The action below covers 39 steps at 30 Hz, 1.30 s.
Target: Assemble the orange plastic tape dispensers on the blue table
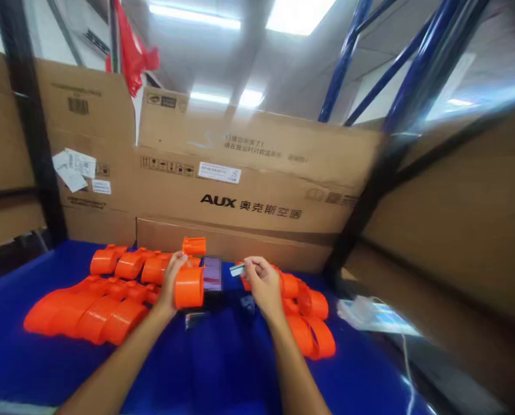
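My left hand [170, 287] is closed around an orange plastic part [189, 288] with a wide cylindrical end and a smaller cylinder above it. The part is held up over the blue table surface [223, 369]. In my right hand [265, 283], a small flat whitish piece with a dark stripe [237, 270] is pinched between thumb and fingers, pointing towards the left hand. What exactly this piece is, I cannot make out. The two hands are apart, and the flat piece does not touch the orange part.
Rows of similar orange parts [97, 317] lie to the left, with more orange parts [311, 334] on the right. Between the hands are a purplish packet [212, 273] and a small dark object [247, 304]. Cardboard [175, 193] walls the back; a plastic-wrapped item [370, 316] lies right.
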### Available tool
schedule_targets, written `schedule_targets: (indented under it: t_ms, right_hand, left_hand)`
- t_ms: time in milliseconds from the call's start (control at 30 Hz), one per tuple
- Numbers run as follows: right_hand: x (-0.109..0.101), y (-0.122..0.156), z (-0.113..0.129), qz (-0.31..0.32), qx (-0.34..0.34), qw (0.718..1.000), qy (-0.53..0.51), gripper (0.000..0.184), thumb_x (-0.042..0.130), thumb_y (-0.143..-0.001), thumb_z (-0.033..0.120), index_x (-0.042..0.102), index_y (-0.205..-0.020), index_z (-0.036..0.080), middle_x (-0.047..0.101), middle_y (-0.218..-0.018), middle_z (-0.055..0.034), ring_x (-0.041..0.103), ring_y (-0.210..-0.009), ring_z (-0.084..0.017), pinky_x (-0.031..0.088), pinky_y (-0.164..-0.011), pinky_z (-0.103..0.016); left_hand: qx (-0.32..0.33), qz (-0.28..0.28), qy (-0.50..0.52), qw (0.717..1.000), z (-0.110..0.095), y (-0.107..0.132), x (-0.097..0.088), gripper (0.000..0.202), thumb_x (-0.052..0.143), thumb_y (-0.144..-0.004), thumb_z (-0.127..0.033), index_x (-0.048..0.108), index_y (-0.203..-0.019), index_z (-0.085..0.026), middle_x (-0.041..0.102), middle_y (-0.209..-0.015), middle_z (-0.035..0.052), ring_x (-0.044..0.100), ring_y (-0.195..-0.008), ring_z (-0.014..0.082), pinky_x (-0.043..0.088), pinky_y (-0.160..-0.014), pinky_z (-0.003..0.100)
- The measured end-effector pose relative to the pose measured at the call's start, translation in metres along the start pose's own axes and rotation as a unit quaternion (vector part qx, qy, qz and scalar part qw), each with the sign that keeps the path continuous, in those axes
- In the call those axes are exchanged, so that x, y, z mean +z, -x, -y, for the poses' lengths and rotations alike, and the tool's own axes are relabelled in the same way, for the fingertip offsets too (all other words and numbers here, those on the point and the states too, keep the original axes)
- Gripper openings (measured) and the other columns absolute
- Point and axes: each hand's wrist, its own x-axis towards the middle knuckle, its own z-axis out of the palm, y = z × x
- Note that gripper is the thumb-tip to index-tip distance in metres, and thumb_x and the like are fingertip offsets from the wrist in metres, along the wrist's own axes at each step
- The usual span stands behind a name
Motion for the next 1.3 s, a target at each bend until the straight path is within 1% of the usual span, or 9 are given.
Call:
schedule_targets:
  t_ms: [100,200,333,400,500,567,767,967,1300]
  right_hand:
    - [0.002,0.002,0.0,0.009,0.003,1.0,-0.003,0.035,0.075,-0.08,0.049,0.074,-0.096,0.019,0.071,-0.068,-0.0022,0.063,-0.06,-0.016,0.049,-0.059,-0.027]
    - [0.004,0.004,-0.001,0.012,0.005,1.0,-0.011,0.041,0.076,-0.079,0.047,0.073,-0.109,0.019,0.072,-0.07,-0.002,0.064,-0.062,-0.017,0.051,-0.061,-0.029]
    - [0.008,0.006,-0.003,0.013,0.003,1.0,-0.023,0.045,0.077,-0.078,0.043,0.07,-0.116,0.02,0.073,-0.077,-0.003,0.065,-0.063,-0.016,0.053,-0.063,-0.03]
    - [0.01,0.006,-0.005,0.009,-0.002,1.0,-0.028,0.041,0.076,-0.078,0.042,0.071,-0.112,0.02,0.073,-0.078,-0.0034,0.065,-0.065,-0.016,0.054,-0.064,-0.03]
    - [0.012,0.006,-0.008,-0.005,-0.011,0.999,-0.035,0.04,0.076,-0.078,0.042,0.07,-0.111,0.021,0.073,-0.085,-0.0041,0.067,-0.071,-0.017,0.056,-0.07,-0.032]
    - [0.014,0.006,-0.01,-0.014,-0.017,0.999,-0.038,0.04,0.076,-0.078,0.042,0.069,-0.112,0.021,0.073,-0.091,-0.0053,0.068,-0.077,-0.019,0.056,-0.073,-0.033]
    - [0.018,0.006,-0.011,-0.006,-0.02,0.999,-0.034,0.032,0.078,-0.076,0.041,0.071,-0.1,0.021,0.074,-0.092,-0.0067,0.069,-0.081,-0.021,0.056,-0.074,-0.034]
    - [0.018,0.007,-0.009,0.013,-0.008,0.999,-0.035,0.033,0.078,-0.077,0.045,0.068,-0.097,0.021,0.074,-0.082,-0.0048,0.069,-0.074,-0.021,0.056,-0.064,-0.031]
    - [0.019,0.009,-0.008,0.029,-0.007,0.999,-0.026,0.033,0.076,-0.079,0.046,0.067,-0.098,0.021,0.072,-0.075,-0.0026,0.067,-0.069,-0.018,0.055,-0.063,-0.029]
  left_hand:
    - [-0.022,0.037,-0.029,0.999,0.003,0.005,0.003,0.037,0.073,-0.074,-0.05,0.052,-0.081,-0.022,0.058,-0.059,-0.0079,0.05,-0.048,0.0086,0.042,-0.052,0.019]
    - [-0.042,0.072,-0.06,0.995,0.004,0.008,0.005,0.034,0.075,-0.073,-0.048,0.058,-0.078,-0.019,0.064,-0.059,-0.0023,0.049,-0.045,0.0098,0.037,-0.047,0.02]
    - [-0.054,0.096,-0.081,0.991,0.004,0.009,0.007,0.034,0.076,-0.073,-0.048,0.065,-0.078,-0.016,0.071,-0.067,0.0037,0.053,-0.048,0.0115,0.038,-0.048,0.022]
    - [-0.056,0.094,-0.082,0.991,0.003,0.008,0.007,0.034,0.077,-0.072,-0.046,0.068,-0.086,-0.016,0.072,-0.068,0.0029,0.055,-0.05,0.0118,0.038,-0.049,0.022]
    - [-0.055,0.07,-0.08,0.993,0.002,0.007,0.006,0.046,0.079,-0.071,-0.044,0.069,-0.107,-0.017,0.066,-0.059,-0.0035,0.052,-0.046,0.0111,0.036,-0.047,0.022]
    - [-0.054,0.053,-0.081,0.994,0.002,0.007,0.006,0.052,0.079,-0.071,-0.045,0.067,-0.113,-0.017,0.062,-0.054,-0.0058,0.051,-0.043,0.0105,0.034,-0.045,0.021]
    - [-0.054,0.053,-0.083,0.994,-0.002,0.013,0.013,0.048,0.081,-0.071,-0.047,0.069,-0.104,-0.014,0.064,-0.053,-0.0035,0.053,-0.04,0.0102,0.036,-0.044,0.021]
    - [-0.073,0.064,-0.066,0.993,-0.007,0.016,0.02,0.048,0.083,-0.067,-0.05,0.071,-0.098,-0.014,0.066,-0.054,-0.0019,0.054,-0.041,0.0112,0.039,-0.043,0.022]
    - [-0.077,0.033,-0.028,0.996,-0.012,0.017,0.022,0.043,0.088,-0.06,-0.048,0.075,-0.086,-0.016,0.07,-0.061,0.002,0.068,-0.063,0.0199,0.05,-0.063,0.027]
